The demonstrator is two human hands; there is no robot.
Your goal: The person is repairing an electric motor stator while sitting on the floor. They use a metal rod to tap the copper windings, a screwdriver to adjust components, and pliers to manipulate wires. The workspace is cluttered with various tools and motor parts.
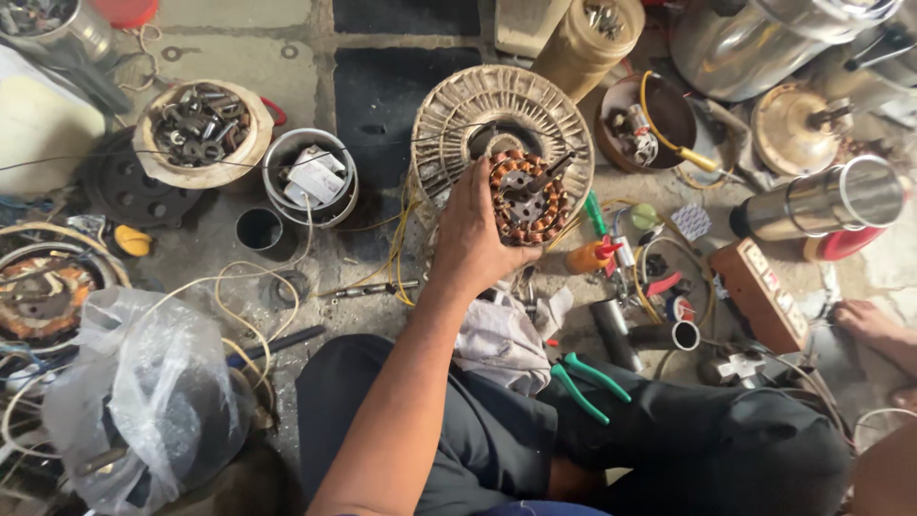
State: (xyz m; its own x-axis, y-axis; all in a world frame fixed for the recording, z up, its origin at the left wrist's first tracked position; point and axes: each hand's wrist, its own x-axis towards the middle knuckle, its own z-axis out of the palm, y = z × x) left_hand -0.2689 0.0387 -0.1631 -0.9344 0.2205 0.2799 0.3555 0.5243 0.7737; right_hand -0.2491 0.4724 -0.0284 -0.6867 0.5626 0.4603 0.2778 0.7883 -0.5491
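Note:
My left hand (pixel 475 234) reaches forward and grips a round motor stator (pixel 527 196) by its left edge. The stator has copper windings around its rim and a dark shaft sticking out of its middle. It is held just in front of a large round ribbed fan-motor cover (pixel 478 107) that stands on the floor behind it. My right hand does not show; only a patch of bare arm or knee (pixel 888 468) appears at the bottom right corner. My legs in dark trousers (pixel 669 440) are folded below.
A crumpled cloth (pixel 501 339) and green-handled pliers (pixel 590 377) lie by my lap. There is a bowl of metal parts (pixel 201 129) and a steel tin (pixel 310 177) at left, a plastic bag (pixel 143 392) at lower left, an orange bottle (pixel 587 256), and a steel flask (pixel 821 201) at right.

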